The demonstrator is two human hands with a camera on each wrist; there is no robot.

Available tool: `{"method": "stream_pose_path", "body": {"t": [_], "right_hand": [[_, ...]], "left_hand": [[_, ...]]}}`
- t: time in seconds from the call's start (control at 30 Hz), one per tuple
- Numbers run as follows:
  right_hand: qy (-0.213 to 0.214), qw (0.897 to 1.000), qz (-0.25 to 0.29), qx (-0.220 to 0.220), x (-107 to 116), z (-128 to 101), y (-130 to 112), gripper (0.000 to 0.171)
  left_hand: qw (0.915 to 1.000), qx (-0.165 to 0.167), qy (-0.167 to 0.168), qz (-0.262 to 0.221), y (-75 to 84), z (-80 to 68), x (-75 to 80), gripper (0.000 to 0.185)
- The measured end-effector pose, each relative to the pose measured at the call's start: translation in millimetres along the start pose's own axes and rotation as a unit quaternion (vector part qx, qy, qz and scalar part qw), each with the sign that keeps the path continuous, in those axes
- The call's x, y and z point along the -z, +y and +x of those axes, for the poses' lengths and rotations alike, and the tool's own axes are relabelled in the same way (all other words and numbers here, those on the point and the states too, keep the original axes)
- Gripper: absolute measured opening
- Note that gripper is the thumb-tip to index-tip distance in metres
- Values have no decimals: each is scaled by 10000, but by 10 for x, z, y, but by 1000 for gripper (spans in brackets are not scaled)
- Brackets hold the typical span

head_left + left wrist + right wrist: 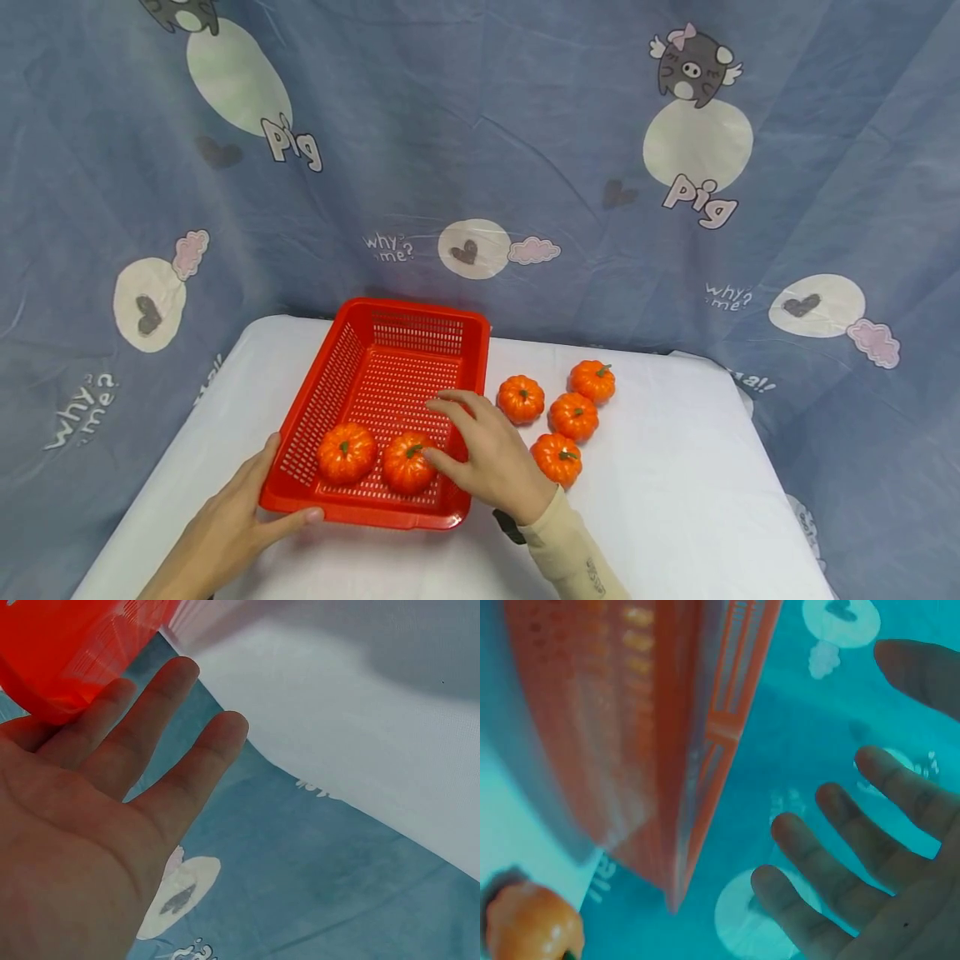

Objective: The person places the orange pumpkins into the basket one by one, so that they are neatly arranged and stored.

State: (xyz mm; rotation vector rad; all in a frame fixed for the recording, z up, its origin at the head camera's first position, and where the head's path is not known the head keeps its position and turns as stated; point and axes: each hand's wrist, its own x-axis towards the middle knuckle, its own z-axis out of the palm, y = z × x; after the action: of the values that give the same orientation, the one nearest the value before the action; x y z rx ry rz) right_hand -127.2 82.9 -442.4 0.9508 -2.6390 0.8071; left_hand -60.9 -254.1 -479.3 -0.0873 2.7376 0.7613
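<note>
A red mesh basket (408, 333) stands on the white table (675, 483). Two small orange pumpkins lie in its near end, one on the left (346, 452) and one on the right (408, 462). My left hand (251, 510) rests against the basket's near left corner, thumb along the front rim. In the left wrist view its fingers (161, 712) are straight beside the basket (67, 652). My right hand (471, 443) hovers over the basket's near right corner with fingers spread, thumb at the right pumpkin. It holds nothing; its fingers (840, 825) are loosely extended.
Several more orange pumpkins lie on the table right of the basket, the nearest (557, 458) by my right wrist and the farthest (592, 381) behind it. A blue cartoon-print cloth (480, 167) hangs behind and around the table. One pumpkin (529, 922) shows under the basket (652, 735).
</note>
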Motion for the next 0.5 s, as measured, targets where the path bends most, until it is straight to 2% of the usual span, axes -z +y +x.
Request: {"method": "stream_pose_path", "body": {"t": [0.2,0.5], "right_hand": [[291,9992,-102,-243,89,-148,190,58],[645,9959,-202,-603,228,-430,514,58]], "left_hand": [[9999,-98,135,36,3,-9,-14,139],[9999,93,-80,75,10,16,15,141]]}}
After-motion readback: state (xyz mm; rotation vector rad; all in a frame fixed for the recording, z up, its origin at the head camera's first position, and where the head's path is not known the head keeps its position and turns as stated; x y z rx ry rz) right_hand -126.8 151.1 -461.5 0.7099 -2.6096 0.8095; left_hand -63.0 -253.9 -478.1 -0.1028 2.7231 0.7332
